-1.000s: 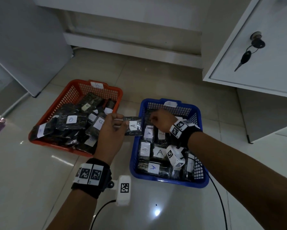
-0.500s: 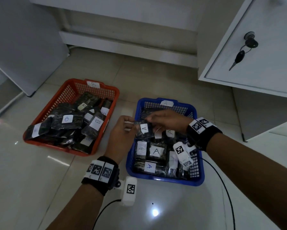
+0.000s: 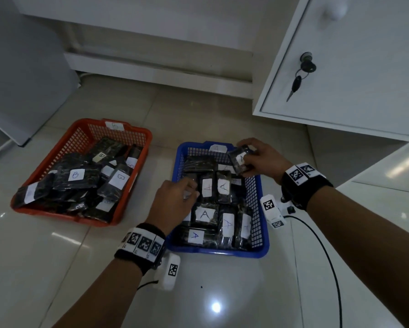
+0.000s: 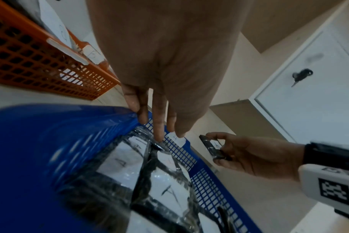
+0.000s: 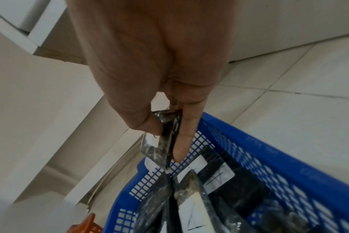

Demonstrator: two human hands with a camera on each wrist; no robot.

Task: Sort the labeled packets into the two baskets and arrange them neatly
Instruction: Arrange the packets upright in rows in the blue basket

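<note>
A blue basket [image 3: 222, 252] marked A holds several dark packets with white A labels. To its left, a red basket [image 3: 68, 215] holds several B packets. My right hand [image 3: 246, 162] pinches one A packet [image 3: 236, 155] between thumb and forefinger, tilted above the blue basket's far right corner. The right wrist view shows that packet [image 5: 159, 151] hanging over the blue rim [image 5: 269, 149]. My left hand [image 3: 189, 191] reaches into the basket's left side. In the left wrist view its fingers [image 4: 159, 130] are straight and touch the packets lying there.
A white cabinet door with a key in its lock [image 3: 303, 72] stands close at the right. White furniture runs along the back and a grey panel [image 3: 21, 79] leans at the left. A black cable [image 3: 326, 256] trails over the glossy tiles from my right wrist.
Both hands held the A packet between the baskets. My left hand has let go and dropped onto the blue basket's packets. My right hand carried the packet to the far right corner.
</note>
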